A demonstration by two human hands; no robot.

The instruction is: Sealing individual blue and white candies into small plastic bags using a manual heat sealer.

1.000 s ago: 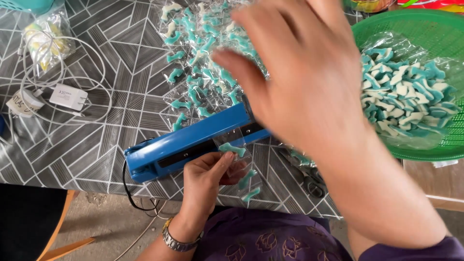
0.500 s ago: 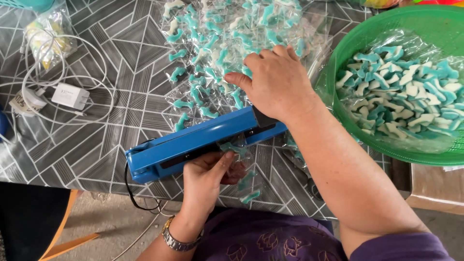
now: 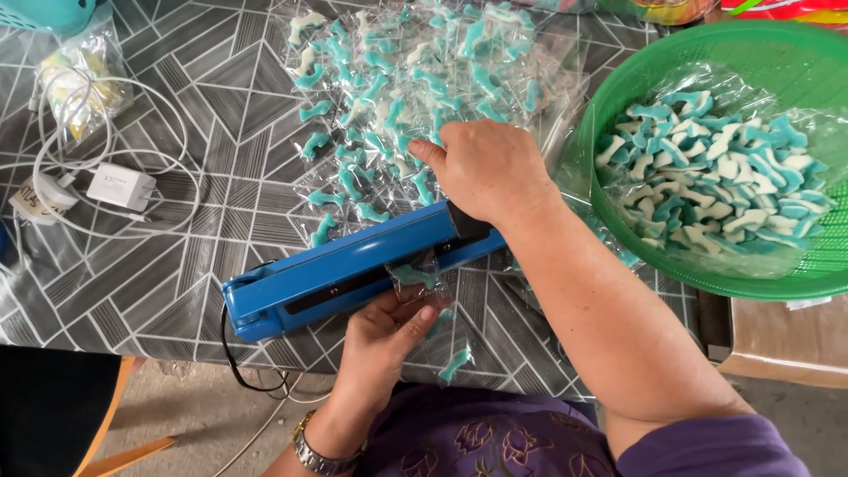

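Head view: right hand (image 3: 490,168) pressed palm-down, fingers curled over the black handle end of the long blue plastic heat sealer (image 3: 353,269) on the patterned table (image 3: 177,230). Left hand (image 3: 389,331) just below the sealer bar, pinching a small clear candy packet (image 3: 420,278) fed under it. Beyond the right hand, heap of blue-white sweets (image 3: 397,79); beside its wrist, round green plastic basket (image 3: 795,53).

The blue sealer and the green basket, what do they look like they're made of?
The blue sealer looks like painted or enamelled metal, possibly hard plastic: smooth, even, slightly glossy, with a black strip along its arm. The right hand presses on it while the left hand holds a small clear bag at its edge. The green basket looks like moulded plastic: fine regular mesh, uniform bright colour.
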